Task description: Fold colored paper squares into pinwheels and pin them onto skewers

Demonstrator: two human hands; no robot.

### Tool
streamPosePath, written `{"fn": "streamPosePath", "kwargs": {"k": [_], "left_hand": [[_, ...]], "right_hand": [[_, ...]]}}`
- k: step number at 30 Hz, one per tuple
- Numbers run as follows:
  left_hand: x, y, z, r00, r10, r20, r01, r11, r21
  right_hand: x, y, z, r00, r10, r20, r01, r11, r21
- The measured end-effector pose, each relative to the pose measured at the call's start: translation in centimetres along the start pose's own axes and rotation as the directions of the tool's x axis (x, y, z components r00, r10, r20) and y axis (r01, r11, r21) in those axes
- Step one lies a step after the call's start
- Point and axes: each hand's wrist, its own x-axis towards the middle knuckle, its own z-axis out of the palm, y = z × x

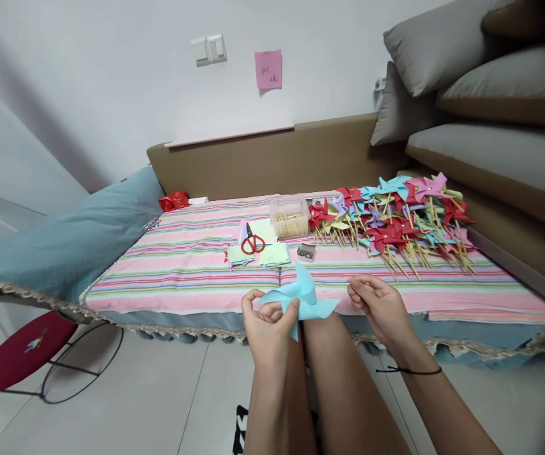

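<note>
My left hand (270, 319) pinches a light blue paper pinwheel (306, 294) at its middle, with the thumb in front and the vanes spread. No stick shows on this pinwheel. To the right, apart from the paper, my right hand (380, 306) has its thumb and fingertips pressed together; anything between them is too small to make out. Beyond the pinwheel lies a small open box of metal pins (306, 252). Stacks of coloured paper squares (275, 254) and red-handled scissors (252, 243) lie to its left.
A clear plastic box (290, 217) holds thin wooden sticks. Many finished pinwheels on sticks (398, 234) are heaped at the right of the striped cloth (196, 253). Grey cushions (504, 107) are piled at the far right. A red round stool (26, 351) stands at the left.
</note>
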Motion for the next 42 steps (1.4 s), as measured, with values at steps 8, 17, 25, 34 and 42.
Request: {"fn": "streamPosePath", "kwargs": {"k": [8, 17, 25, 34, 42], "left_hand": [[-2.2, 0.7, -0.2, 1.0, 0.025, -0.007, -0.025, 0.999, 0.037], [-3.0, 0.4, -1.0, 0.997, -0.043, 0.069, 0.042, 0.999, 0.012], [-2.9, 0.2, -1.0, 0.995, -0.067, 0.08, 0.066, 0.998, 0.019], [-1.8, -0.9, -1.1, 0.988, -0.144, 0.057, 0.145, 0.989, 0.004], [-0.7, -1.4, -1.2, 0.99, -0.138, 0.021, 0.137, 0.989, 0.049]], "right_hand": [[-7.5, -4.0, 4.2, 0.928, -0.305, 0.216, 0.36, 0.883, -0.301], [-9.5, -3.2, 5.5, 0.81, -0.507, 0.294, 0.572, 0.572, -0.588], [-10.2, -2.8, 6.0, 0.733, -0.563, 0.381, 0.637, 0.372, -0.675], [-9.3, -1.7, 6.5, 0.614, -0.604, 0.509, 0.673, 0.063, -0.737], [-8.1, -1.1, 6.0, 0.774, -0.5, 0.389, 0.608, 0.418, -0.675]]}}
